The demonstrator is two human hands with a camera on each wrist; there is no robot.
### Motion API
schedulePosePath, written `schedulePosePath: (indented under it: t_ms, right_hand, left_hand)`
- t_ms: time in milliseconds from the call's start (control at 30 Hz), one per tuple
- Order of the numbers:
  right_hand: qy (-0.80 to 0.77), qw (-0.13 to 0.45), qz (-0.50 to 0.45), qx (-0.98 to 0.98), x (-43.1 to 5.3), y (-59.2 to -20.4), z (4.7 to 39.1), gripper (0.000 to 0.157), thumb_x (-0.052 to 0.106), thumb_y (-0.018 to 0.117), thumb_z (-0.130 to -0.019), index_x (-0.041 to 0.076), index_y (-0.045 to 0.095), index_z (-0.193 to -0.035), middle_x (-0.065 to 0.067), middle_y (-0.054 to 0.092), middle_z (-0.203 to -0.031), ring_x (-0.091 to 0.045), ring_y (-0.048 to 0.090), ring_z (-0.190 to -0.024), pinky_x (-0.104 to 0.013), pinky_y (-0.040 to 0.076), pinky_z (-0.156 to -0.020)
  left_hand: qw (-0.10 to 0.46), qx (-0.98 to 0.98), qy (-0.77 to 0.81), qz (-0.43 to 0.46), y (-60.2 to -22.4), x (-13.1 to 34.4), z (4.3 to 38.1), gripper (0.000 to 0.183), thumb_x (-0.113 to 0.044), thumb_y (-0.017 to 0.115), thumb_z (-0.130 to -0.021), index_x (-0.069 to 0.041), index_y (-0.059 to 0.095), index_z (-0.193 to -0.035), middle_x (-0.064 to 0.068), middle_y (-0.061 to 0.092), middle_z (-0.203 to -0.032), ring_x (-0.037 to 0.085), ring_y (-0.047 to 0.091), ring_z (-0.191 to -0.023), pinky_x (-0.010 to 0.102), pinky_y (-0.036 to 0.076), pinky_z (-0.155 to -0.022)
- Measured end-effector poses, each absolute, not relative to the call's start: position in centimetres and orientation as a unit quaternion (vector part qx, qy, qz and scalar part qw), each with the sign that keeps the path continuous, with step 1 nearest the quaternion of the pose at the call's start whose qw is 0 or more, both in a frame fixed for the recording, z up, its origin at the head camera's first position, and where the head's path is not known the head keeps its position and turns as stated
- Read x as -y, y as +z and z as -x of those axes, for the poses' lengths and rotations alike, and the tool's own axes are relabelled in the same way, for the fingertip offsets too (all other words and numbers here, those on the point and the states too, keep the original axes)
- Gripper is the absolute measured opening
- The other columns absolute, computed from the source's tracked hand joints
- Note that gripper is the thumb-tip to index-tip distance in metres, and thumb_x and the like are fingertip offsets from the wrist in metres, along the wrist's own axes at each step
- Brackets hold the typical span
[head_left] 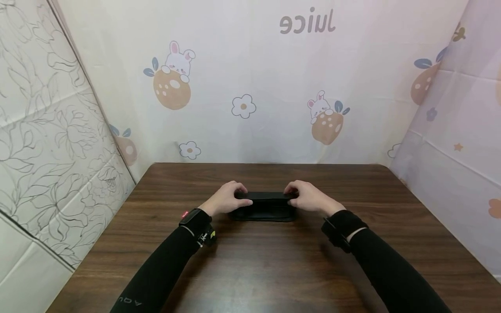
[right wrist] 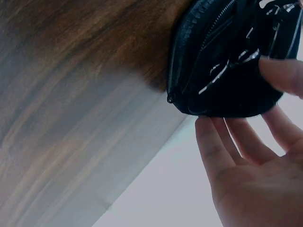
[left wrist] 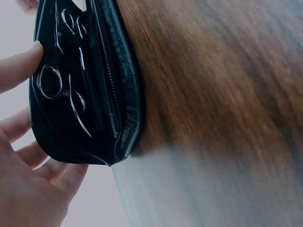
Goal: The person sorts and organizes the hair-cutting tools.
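A black zip case [head_left: 264, 212] stands partly open on the wooden table, its lid raised at the back. My left hand [head_left: 226, 198] grips the lid's left end, and my right hand [head_left: 311, 199] grips the right end. In the left wrist view, the left thumb [left wrist: 21, 68] lies at the lid's edge with the fingers behind it. Inside show a pair of scissors [left wrist: 50, 97] with ring handles and other shiny metal tools. The right wrist view shows the right thumb [right wrist: 283, 75] on the inner side, fingers behind the case, and slim metal tools [right wrist: 215, 78] within.
The brown wooden table [head_left: 266, 265] spreads around the case on all sides. Behind it hangs a pale printed curtain [head_left: 282, 130] with rabbits and flowers. Patterned panels [head_left: 58, 174] close off the left side, and another curtain [head_left: 454, 174] the right.
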State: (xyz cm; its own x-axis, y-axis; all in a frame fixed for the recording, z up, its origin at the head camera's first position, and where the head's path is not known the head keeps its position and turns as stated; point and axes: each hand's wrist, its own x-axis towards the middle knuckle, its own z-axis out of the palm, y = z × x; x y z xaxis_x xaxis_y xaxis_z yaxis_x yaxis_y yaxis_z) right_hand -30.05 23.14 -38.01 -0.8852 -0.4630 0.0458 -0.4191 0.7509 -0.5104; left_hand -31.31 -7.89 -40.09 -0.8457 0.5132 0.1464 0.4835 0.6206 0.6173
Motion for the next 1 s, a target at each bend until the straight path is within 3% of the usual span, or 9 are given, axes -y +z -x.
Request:
schedulePosePath:
  t_ms: [333,633,1000]
  right_hand:
    - [-0.259,0.101,0.235,-0.931,-23.2,-37.5,30.1,0.046,0.021,0.076,-0.090,0.007,0.062,-0.132,-0.012,0.058,-0.131,-0.034,0.053,-0.124,-0.053,0.042,-0.104]
    - [-0.271,0.155,0.215,-0.925,-22.5,-38.1,30.3,0.066,0.015,0.078,-0.087,0.006,0.051,-0.147,-0.019,0.043,-0.150,-0.037,0.042,-0.137,-0.056,0.035,-0.111]
    - [-0.244,0.165,0.210,-0.932,-22.0,-38.7,30.8,0.081,0.018,0.082,-0.083,0.012,0.043,-0.154,-0.018,0.040,-0.153,-0.035,0.042,-0.133,-0.055,0.034,-0.109]
  left_hand:
    - [0.054,-0.911,0.300,-0.277,-40.3,7.8,31.3,0.046,-0.035,0.076,-0.093,-0.006,0.066,-0.127,0.012,0.057,-0.132,0.030,0.049,-0.129,0.046,0.040,-0.108]
    - [0.063,-0.928,0.243,-0.276,-40.7,7.3,31.4,0.056,-0.041,0.079,-0.089,-0.011,0.063,-0.133,0.013,0.050,-0.141,0.033,0.042,-0.136,0.048,0.038,-0.111]
    - [0.067,-0.935,0.204,-0.284,-41.1,7.0,31.4,0.070,-0.043,0.079,-0.086,-0.014,0.054,-0.145,0.012,0.048,-0.147,0.033,0.041,-0.138,0.048,0.037,-0.112]
